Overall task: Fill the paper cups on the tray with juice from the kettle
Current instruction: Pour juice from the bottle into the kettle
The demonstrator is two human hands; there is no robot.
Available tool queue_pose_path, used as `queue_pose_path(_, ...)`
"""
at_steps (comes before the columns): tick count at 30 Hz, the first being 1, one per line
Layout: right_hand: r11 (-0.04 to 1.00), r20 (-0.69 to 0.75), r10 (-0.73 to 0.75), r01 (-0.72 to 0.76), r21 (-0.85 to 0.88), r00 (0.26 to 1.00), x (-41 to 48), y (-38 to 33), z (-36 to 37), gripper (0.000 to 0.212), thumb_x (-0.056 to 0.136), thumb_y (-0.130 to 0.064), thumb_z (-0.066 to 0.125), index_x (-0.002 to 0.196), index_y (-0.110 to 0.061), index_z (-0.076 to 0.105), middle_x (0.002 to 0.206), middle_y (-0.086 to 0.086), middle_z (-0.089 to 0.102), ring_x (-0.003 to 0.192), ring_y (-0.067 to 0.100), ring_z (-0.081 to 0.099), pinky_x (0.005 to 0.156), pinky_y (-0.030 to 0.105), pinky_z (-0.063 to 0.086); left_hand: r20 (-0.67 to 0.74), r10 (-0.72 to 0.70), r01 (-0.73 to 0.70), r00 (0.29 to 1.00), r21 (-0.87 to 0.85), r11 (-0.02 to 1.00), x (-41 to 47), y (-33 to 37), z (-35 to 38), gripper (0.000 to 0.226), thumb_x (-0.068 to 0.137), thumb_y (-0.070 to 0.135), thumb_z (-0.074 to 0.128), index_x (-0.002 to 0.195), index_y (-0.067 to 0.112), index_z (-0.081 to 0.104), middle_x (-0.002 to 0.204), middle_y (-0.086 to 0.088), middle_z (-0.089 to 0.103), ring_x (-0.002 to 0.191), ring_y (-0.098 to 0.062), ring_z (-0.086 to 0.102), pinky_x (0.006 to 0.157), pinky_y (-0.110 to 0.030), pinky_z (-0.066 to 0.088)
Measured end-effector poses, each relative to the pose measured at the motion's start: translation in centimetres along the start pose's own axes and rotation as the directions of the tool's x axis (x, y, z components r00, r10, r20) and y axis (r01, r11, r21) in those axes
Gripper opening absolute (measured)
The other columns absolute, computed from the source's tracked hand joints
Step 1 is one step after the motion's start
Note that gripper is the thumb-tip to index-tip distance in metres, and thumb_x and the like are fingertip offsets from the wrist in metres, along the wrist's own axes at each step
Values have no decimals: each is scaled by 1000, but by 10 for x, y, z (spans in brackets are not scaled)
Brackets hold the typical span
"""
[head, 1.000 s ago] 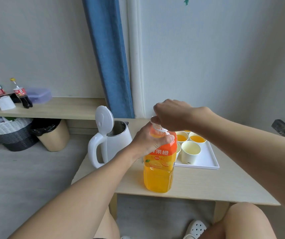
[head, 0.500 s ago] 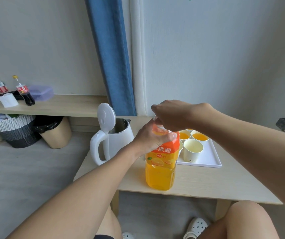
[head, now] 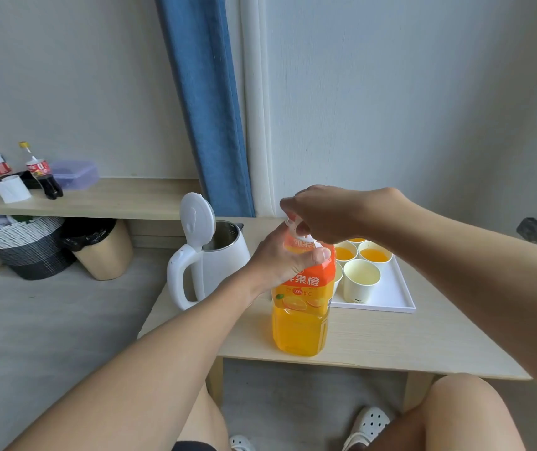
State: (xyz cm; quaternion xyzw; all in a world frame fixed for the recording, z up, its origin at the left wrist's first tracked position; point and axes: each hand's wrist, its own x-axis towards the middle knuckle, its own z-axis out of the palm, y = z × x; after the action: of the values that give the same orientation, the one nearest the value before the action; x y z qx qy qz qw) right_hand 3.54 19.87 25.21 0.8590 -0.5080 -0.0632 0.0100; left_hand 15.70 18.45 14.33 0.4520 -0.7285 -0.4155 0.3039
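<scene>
An orange juice bottle [head: 301, 317] stands upright near the front of the small wooden table [head: 390, 346]. My left hand [head: 280, 258] grips its shoulder. My right hand [head: 322, 213] pinches the white cap [head: 294, 227] on its neck. A white kettle [head: 215, 262] with its lid flipped up sits at the table's left. Behind the bottle a white tray [head: 390, 297] holds several paper cups: the front cup [head: 361, 281] looks pale inside, and the ones behind [head: 376, 253] hold orange juice.
A low shelf [head: 114, 198] at the left carries two drink bottles [head: 41, 169], a plastic box and a white cup. Below it stand a woven basket [head: 19, 245] and a bin [head: 101, 252]. A blue curtain [head: 205, 102] hangs behind the kettle.
Both hands stay on the bottle; my right hand has shifted slightly on the cap. The view has drifted a little.
</scene>
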Motion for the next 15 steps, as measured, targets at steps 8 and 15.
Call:
queue_pose_path(8,995,-35,77,-79,-67,996,2,3,-4,31,101,-33,50,93,-5,59,69,2,51,55,17,47,48,26,33,-12,-27,27,1000,-40,999,-1,0,0,61,70,64,69,126,49,48,120,21,57,110,-8,58,82,-22,52)
queue_pose_path(15,999,-10,11,-11,-51,1000,2,1,-4,27,98,-23,56,119,-7,60,106,10,68,95,27,64,68,32,50,-4,-8,7,1000,-4,1000,1,-4,1,77,71,67,68,141,44,45,139,10,60,125,-18,60,102,-43,56)
